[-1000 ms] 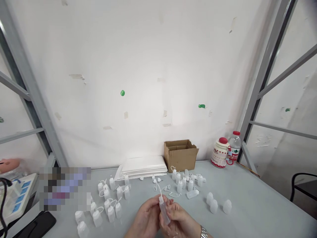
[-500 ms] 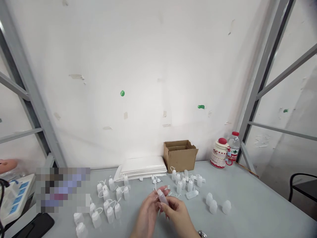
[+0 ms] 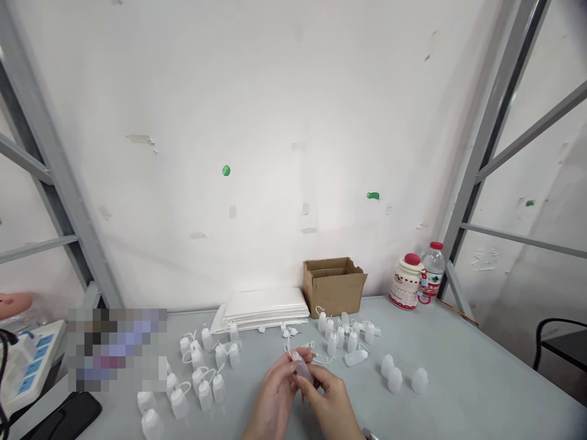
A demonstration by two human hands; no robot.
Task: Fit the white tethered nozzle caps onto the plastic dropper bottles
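Observation:
Both my hands meet at the front middle of the table around one small translucent plastic squeeze bottle [image 3: 302,370]. It leans with its top away from me, and a thin looped strap rises from its neck. My left hand [image 3: 277,386] is closed about the upper part from the left. From the right, my right hand [image 3: 329,396] grips the body between thumb and fingers. The bottle's lower end is partly hidden by the fingers. Just beyond the hands lie loose strap pieces [image 3: 323,359] and a bottle on its side [image 3: 356,358].
Several capped bottles [image 3: 204,397] stand on the left, and more [image 3: 340,336] stand behind right. Frosted pieces [image 3: 419,381] sit at right. Along the wall are white flat sheets [image 3: 266,300], a cardboard box [image 3: 337,293], a jar [image 3: 406,284] and a water bottle [image 3: 433,272]. A phone [image 3: 66,418] lies front left.
My right hand has turned slightly around the bottle, and its fingers cover a little more of it. The wristwatch has slid mostly below the lower edge. Things on the table stay put.

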